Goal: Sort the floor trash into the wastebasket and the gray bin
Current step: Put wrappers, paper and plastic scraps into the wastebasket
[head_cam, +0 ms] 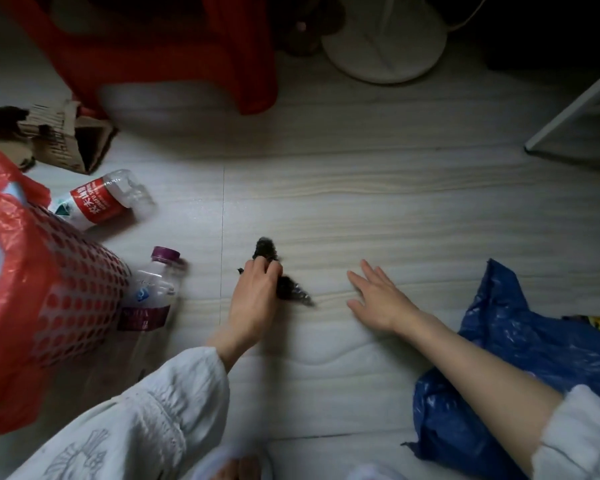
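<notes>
My left hand [255, 292] grips a small crumpled black scrap [290, 289] on the pale wood floor in the middle of the view; dark bits stick out above and to the right of my fingers. A little to the right, my right hand [378, 297] hovers flat with its fingers spread and holds nothing. The red perforated wastebasket [73, 282], lined with a red plastic bag [0, 209], stands at the left edge. A clear bottle with a purple cap [153, 289] lies against it, and a bottle with a red label [101, 200] lies just behind. No gray bin is in view.
Torn cardboard [59, 136] lies at the far left behind the bottles. A red plastic stool [174, 50] and a white round fan base [383, 46] stand at the back. A blue plastic bag [520, 358] lies at the right under my forearm. A white frame leg [568, 109] crosses the far right.
</notes>
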{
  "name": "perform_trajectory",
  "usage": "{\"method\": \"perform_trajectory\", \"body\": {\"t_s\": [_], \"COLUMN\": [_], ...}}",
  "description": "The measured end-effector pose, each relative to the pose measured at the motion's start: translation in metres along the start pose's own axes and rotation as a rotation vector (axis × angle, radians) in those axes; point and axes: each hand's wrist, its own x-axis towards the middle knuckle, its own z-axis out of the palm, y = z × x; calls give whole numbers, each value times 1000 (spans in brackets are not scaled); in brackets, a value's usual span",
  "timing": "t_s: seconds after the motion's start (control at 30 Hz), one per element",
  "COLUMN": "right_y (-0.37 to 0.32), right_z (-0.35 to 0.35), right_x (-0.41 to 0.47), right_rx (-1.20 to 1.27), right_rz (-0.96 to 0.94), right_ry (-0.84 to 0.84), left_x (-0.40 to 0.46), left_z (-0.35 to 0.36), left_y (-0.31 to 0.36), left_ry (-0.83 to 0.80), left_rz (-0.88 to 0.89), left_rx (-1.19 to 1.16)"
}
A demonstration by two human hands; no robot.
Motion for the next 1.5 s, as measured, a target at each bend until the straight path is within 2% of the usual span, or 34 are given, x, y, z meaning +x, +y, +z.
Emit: {"method": "perform_trajectory", "body": {"t_s": [0.2,0.37,0.47,0.57,0.63,0.9,1.13,1.3,1.5], "right_y": [5,36,68,102,110,83,1,-84,-190], "right_z": [-1,11,17,18,22,-3,-66,-104,-120], "right_x": [-59,-131,-154,-160,-158,-168,-215,-247,-263], "right_rx": [-12,-163,-224,-13,75,30,80,57,60], "right_rz": [4,260,499,701,722,517,283,81,-175], "right_ry": [142,378,367,282,300,592,796,942,1040], "left_x": [-30,-55,-63,-68,-67,-64,-94,-130,-165], "left_z": [-9,-4,-2,-4,-8,-48,-137,-205,-274], "left_y": [6,44,61,73,77,82,91,52,-25], "left_ry": [-105,-120,-98,-67,-48,89,371,563,795], "left_rz": [-12,33,76,120,139,105,88,55,-133], "left_rx": [-218,-344,-352,-329,-314,-372,-482,-441,-351]}}
